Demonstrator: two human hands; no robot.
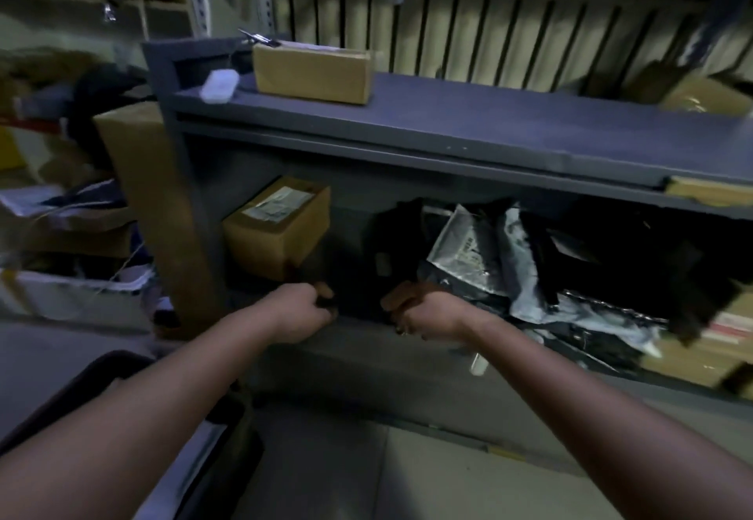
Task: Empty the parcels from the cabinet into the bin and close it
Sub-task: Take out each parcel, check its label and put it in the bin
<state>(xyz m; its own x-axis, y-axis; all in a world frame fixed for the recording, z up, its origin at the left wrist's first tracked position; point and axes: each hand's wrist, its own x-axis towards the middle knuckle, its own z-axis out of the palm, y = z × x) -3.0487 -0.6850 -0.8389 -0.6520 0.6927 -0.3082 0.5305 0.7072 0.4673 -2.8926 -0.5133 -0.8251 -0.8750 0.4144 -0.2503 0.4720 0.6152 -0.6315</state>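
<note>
Left hand (303,311) and right hand (423,313) reach into the lower shelf of the cabinet (407,120), fingers curled round what seems a dark parcel (354,271) between them, blurred by gloom. A cardboard box (277,226) sits just left of it, and grey poly mailers (468,250) lie to its right.

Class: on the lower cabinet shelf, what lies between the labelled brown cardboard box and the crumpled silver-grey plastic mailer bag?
A dark black parcel, seen in the head view; the left hand and right hand grip its lower edge.
</note>
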